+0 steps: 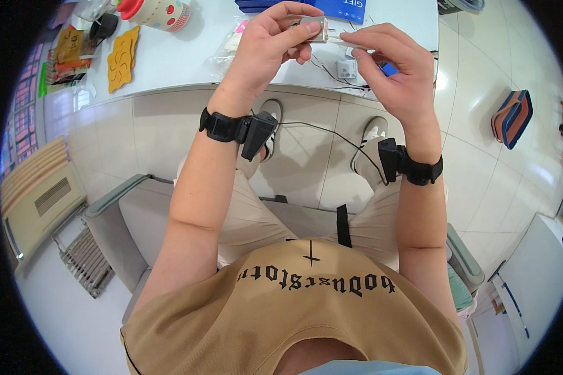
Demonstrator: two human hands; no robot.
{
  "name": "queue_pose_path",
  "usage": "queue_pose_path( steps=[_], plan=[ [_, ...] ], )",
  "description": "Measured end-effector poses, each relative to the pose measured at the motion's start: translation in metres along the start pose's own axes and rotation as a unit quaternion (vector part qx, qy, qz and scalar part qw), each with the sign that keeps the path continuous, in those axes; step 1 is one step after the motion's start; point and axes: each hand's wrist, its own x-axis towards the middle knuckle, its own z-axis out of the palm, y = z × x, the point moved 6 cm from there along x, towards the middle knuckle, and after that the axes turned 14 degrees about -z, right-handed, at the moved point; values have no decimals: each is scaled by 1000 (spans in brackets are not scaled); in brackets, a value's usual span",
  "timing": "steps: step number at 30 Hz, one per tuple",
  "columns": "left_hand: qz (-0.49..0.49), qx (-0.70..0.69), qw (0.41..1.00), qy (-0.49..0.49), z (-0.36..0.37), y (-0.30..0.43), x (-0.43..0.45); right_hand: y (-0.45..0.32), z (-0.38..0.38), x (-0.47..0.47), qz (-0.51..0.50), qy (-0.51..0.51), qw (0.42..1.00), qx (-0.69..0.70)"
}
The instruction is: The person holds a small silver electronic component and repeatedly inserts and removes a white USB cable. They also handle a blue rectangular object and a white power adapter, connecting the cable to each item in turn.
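Observation:
Over the far part of the white table, my left hand grips a small metallic, box-like object between thumb and fingers. My right hand pinches a thin, pale, translucent strip whose far end meets or lies very near the right side of that object; whether they are joined I cannot tell. Just below, a small white box lies on the table. A blue item shows partly behind my right fingers. A clear plastic bag lies beside my left wrist.
A blue card bearing writing lies behind my hands. Leftward are a patterned cup with a red lid, yellow wavy-edged pieces, a black cup and packets. A black cable links my wrist devices. A basket stands on the floor.

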Motion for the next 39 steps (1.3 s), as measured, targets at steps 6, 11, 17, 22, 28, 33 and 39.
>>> queue_pose_path(
  steps=[6,11,17,22,28,33,39],
  plan=[
    [17,8,1000,-1,1,1,0,0,-1,1,-7,21,1000,-7],
    [22,18,1000,0,2,1,1,1,0,1,-15,57,998,3],
    [19,29,999,1,2,1,2,-3,0,2,-23,43,998,-34],
    [21,31,999,4,3,1,1,1,1,0,-13,42,999,-31],
    [33,35,999,-1,3,2,1,10,4,-8,37,61,997,26],
    [49,45,998,-7,4,5,3,21,6,-13,80,75,991,82],
    [62,78,995,12,3,7,-3,36,10,-18,120,115,971,173]
  ],
)
